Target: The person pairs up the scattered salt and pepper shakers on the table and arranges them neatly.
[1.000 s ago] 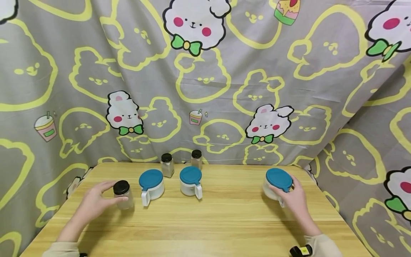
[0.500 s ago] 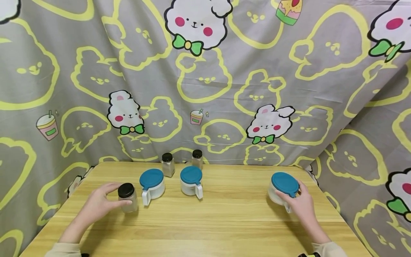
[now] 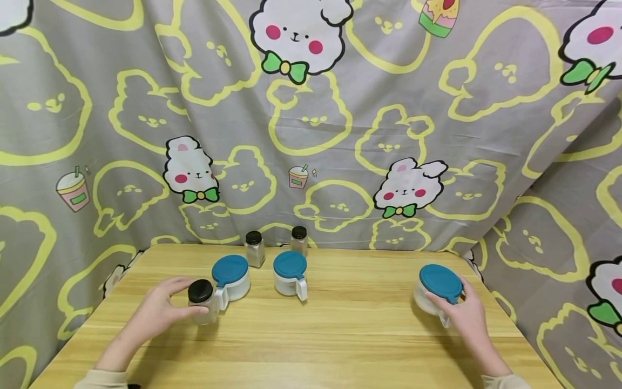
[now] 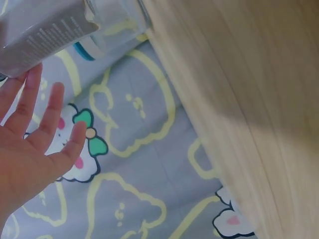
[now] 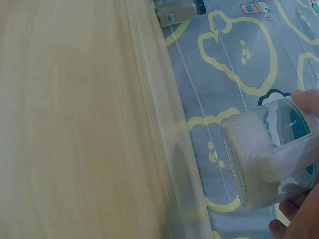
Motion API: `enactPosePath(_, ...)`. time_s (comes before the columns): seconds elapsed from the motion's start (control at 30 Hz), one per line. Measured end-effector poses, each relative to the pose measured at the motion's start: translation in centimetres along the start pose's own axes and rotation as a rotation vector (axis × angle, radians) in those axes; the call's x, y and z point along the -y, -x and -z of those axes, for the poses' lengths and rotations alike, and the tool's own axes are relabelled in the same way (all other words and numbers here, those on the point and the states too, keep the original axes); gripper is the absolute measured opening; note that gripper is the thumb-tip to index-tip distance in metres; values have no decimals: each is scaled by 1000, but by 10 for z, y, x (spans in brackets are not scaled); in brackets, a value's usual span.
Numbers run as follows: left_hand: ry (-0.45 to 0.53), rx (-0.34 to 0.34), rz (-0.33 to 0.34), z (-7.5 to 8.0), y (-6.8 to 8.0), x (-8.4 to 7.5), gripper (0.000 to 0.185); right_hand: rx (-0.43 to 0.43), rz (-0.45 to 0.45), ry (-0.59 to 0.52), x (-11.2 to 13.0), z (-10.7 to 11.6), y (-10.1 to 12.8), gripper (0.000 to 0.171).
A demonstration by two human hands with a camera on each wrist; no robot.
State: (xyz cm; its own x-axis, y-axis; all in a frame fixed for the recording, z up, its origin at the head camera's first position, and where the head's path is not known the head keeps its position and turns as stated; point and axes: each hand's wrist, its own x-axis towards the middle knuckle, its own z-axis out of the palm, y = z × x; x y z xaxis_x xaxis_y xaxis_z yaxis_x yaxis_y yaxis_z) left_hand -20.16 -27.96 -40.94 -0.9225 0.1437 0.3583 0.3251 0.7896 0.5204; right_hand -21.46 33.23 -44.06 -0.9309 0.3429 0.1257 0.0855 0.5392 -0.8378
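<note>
Both jars had shifted rightward across the bench (image 3: 340, 335) since the frame a second earlier: the black-capped glass jar (image 3: 202, 308) slid toward the left blue-lidded cup (image 3: 230, 281), and the right-hand blue-lidded cup (image 3: 434, 290) moved further toward the bench's right edge.

Behind it all hung a grey cartoon-print cloth (image 3: 311, 135). The left hand (image 3: 160, 310) had thumb and fingers curled round the glass jar, which stood upright on the bench just beside the left cup's handle. The right hand (image 3: 464, 319) was wrapped around the right cup near its handle; the wrist view showed fingertips (image 5: 306, 99) on its clear wall (image 5: 259, 159). I could not tell whether that cup rested on the bench or was slightly lifted.

As a judgement, the work was underway and unfinished: the glass jar had nearly joined the central group, while the right cup remained well apart from it.

Counted: three blue-lidded cups, including the middle one (image 3: 290, 278), and three black-capped jars, two of them, (image 3: 254, 248) and (image 3: 298, 240), standing at the back edge.
</note>
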Motion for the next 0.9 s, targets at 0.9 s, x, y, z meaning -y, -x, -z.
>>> enactPosePath(0.9, 9, -6, -98, -31, -9, -32, 64, -54, 7, 24, -10, 6, -1, 95)
